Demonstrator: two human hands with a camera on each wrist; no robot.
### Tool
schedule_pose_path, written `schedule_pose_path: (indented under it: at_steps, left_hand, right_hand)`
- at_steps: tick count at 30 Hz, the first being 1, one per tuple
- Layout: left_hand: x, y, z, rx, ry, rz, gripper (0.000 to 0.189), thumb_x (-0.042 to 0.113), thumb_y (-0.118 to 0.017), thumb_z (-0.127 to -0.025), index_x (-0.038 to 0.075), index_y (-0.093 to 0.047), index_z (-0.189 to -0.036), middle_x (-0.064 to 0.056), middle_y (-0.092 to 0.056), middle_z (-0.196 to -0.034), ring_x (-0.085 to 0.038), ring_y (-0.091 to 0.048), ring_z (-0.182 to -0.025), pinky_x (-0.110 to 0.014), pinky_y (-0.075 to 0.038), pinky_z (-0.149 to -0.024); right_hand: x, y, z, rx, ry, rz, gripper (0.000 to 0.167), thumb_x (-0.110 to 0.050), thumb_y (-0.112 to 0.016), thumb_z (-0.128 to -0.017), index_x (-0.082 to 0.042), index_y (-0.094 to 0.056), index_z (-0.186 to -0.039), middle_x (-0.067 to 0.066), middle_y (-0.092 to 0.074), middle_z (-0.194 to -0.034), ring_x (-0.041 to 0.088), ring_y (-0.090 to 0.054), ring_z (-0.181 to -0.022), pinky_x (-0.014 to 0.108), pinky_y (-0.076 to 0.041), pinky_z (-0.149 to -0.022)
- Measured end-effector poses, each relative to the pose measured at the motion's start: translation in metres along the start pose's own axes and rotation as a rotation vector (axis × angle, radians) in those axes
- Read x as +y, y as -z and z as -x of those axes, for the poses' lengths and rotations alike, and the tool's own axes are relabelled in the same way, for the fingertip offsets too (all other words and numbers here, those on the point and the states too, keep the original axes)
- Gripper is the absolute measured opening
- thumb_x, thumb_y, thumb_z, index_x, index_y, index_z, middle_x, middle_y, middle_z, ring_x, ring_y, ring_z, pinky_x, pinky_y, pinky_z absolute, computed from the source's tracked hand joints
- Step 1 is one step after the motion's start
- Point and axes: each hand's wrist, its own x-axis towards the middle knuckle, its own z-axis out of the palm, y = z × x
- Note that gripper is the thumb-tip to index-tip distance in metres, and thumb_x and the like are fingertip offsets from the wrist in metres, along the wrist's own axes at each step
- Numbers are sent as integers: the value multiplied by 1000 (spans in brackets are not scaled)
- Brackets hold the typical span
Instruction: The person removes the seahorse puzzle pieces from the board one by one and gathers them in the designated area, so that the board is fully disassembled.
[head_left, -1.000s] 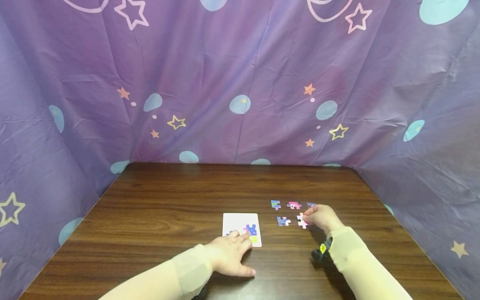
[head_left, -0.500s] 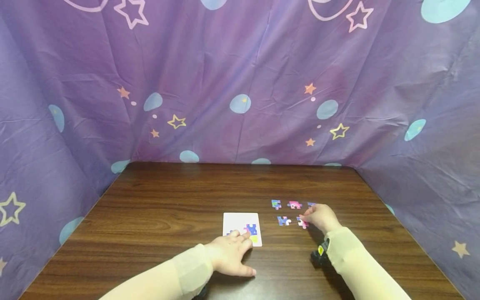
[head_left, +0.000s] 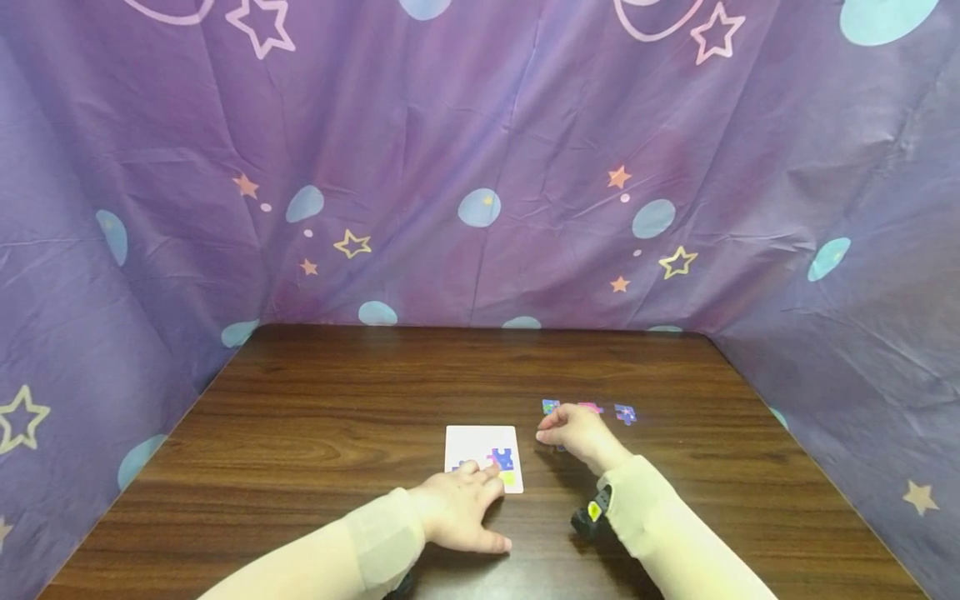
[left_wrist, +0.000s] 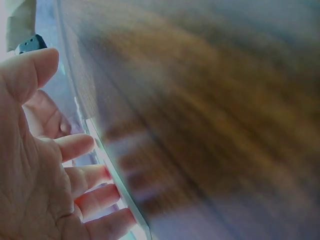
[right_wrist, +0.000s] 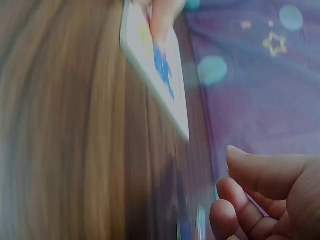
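A white square puzzle board (head_left: 465, 437) lies on the table, partly filled with blue, pink and yellow pieces. My left hand (head_left: 461, 508) rests on its near part with straight fingers, which hide some of the picture. In the left wrist view, the fingertips touch the board beside its edge. Right of the board is my right hand (head_left: 581, 437), thumb and fingers drawn together. A thin sliver between them in the right wrist view looks like a puzzle piece seen edge-on; its picture is hidden. Beneath this hand, a blue piece (head_left: 560, 448) barely shows.
Beyond the right hand lie loose puzzle pieces: a blue-green one (head_left: 551, 406), a pink one (head_left: 592, 407) and a blue one (head_left: 626, 413). The brown wooden table (head_left: 337, 392) meets a purple star-patterned curtain (head_left: 420, 250) behind and at both sides.
My right hand has moved left from the pink-and-white piece towards the board. That piece no longer shows at its old spot, and the far-right blue piece is uncovered. The left hand stays put.
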Motion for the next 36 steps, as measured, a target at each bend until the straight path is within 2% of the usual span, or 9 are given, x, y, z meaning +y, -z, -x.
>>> schedule_pose_path:
  at_steps: [6,15,19,23,30,33,36]
  left_hand:
    - [0,-2,-1,-3,-3,-4,66,71,-56,-80,20,-58,-122,-2,-45,-146,-16,-44,-125,-29,-46,-95]
    - [-1,-4,-2,3,-4,-8,68,71,-55,-80,19,-57,-124,-3,-46,-146,-17,-43,-127,-29,-47,-95]
    - [-2,-4,-2,3,-12,-1,67,71,-55,-80,20,-57,-124,-3,-45,-146,-15,-43,-126,-28,-46,-95]
    - [-4,-3,-1,-5,-17,22,67,70,-56,-80,21,-57,-125,-3,-44,-148,-15,-42,-127,-28,-46,-96]
    - [-11,1,0,-36,-32,111,64,68,-57,-81,24,-55,-127,0,-42,-149,-15,-41,-128,-31,-46,-95]
    - [-15,2,1,-54,-49,154,67,67,-56,-82,25,-53,-134,3,-40,-150,-15,-39,-131,-33,-45,-98]
    - [-16,3,3,-69,-77,153,71,67,-54,-84,26,-49,-141,8,-36,-152,-15,-36,-133,-33,-43,-101]
  right_hand:
    - [-19,-32,1,-74,50,-58,14,-2,-76,-75,-1,-67,-85,2,-64,-77,14,-57,-72,29,-48,-68]
    - [-25,-59,0,-89,55,-68,17,-2,-79,-72,-2,-70,-86,1,-66,-80,15,-58,-78,31,-48,-76]
    - [-21,-63,-1,-114,35,-69,20,-1,-79,-70,-2,-69,-87,1,-67,-81,15,-59,-78,31,-48,-76]
    - [-20,-64,-1,-126,38,-22,18,-2,-79,-70,-4,-70,-86,0,-66,-80,15,-58,-78,32,-47,-77]
    - [-21,-63,-1,-121,55,37,17,-2,-78,-69,-6,-71,-84,-2,-66,-79,14,-57,-78,32,-47,-77]
    - [-20,-63,-2,-123,68,53,17,-3,-79,-69,-6,-71,-84,-2,-66,-78,13,-57,-77,32,-47,-75]
    - [-20,-63,-3,-121,70,59,17,-3,-79,-69,-7,-71,-83,-3,-66,-78,13,-57,-76,32,-47,-75]
